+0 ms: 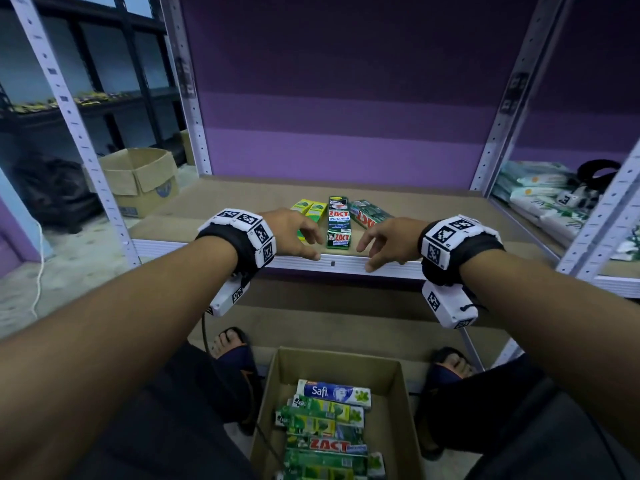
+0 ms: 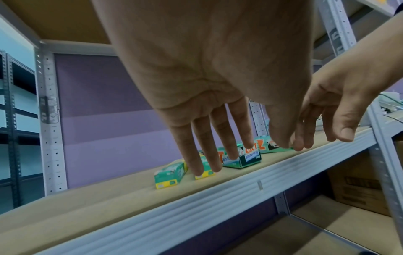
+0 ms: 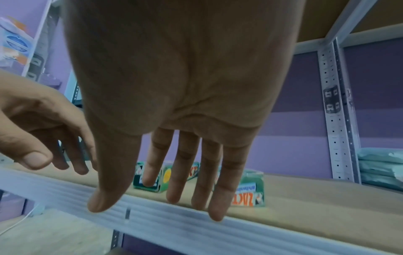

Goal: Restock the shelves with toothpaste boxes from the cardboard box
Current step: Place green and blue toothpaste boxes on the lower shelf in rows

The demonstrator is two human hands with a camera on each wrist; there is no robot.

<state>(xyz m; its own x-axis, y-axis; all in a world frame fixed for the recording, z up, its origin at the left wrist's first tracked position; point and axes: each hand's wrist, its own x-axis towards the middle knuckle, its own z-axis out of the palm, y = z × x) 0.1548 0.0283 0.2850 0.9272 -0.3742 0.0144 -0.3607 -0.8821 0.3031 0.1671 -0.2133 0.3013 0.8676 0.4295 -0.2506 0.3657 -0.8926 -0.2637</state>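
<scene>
purple back wall (image 1: 329,98) filling the upper centre of the head view, framed by pale perforated metal uprights (image 1: 187,98). brown board shelf (image 1: 225,209) across the middle of the frame, with a ribbed pale metal front edge (image 1: 346,263). dark empty racks and an open brown carton (image 1: 138,178) on the grey floor at the left; white packets (image 1: 540,199) stacked on the next shelf at the right edge.

open cardboard box (image 1: 405,410) on the floor at bottom centre, between two feet in dark sandals, holding toothpaste boxes laid crosswise; readable there: "safi" on a blue-white one (image 1: 334,393), "zact" on a green one (image 1: 327,445).

on the shelf, mid-frame: two yellow-green boxes (image 1: 310,209) side by side, then a green "zact whitening" box (image 1: 339,223), long axis running front to back, end face toward the front edge; to its right another green zact box (image 1: 367,213), lying at an angle.

left hand (image 1: 294,233) and right hand (image 1: 384,240) apart on either side of the middle zact box, fingers relaxed and spread, holding nothing, hovering over the front edge. marker-covered bands on both wrists.
</scene>
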